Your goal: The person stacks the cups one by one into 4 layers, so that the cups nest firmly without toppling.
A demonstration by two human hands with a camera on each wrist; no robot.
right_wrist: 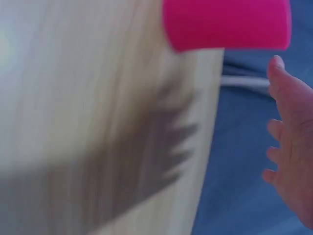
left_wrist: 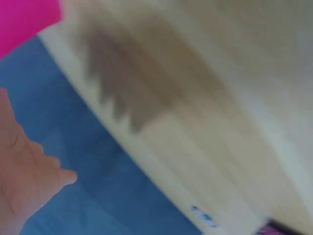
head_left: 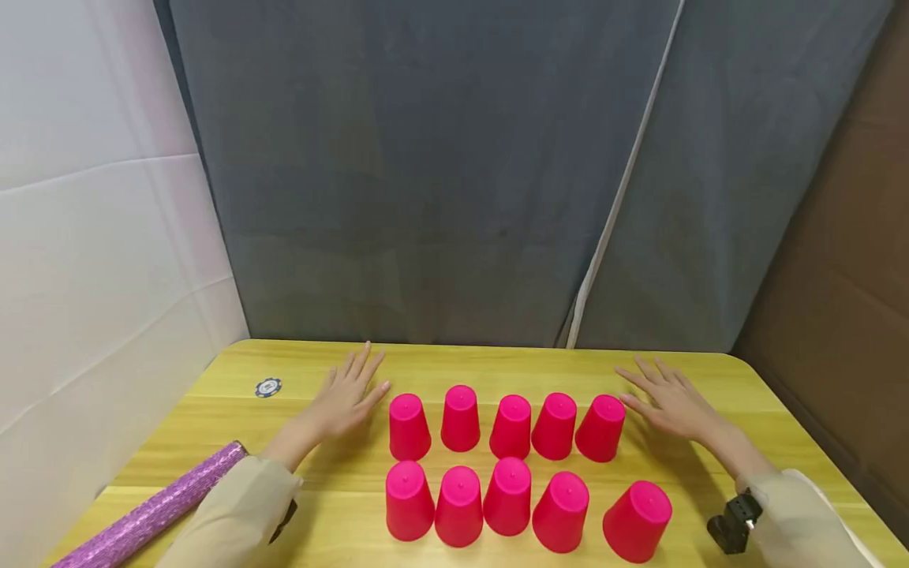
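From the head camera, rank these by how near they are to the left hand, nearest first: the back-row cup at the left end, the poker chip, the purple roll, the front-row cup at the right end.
Measured from the left hand:
1. Back-row left-end cup, just to the hand's right.
2. Poker chip, out to the hand's left near the table's far edge.
3. Purple roll, at the near left corner.
4. Front-row right-end cup, across the table, tilted.

I see smooth, matt pink plastic cups (head_left: 460, 418) on a light, satiny wood-grain desk (head_left: 731, 394), a glittery purple roll (head_left: 152, 511), and dull grey cloth backdrop (head_left: 426, 173).
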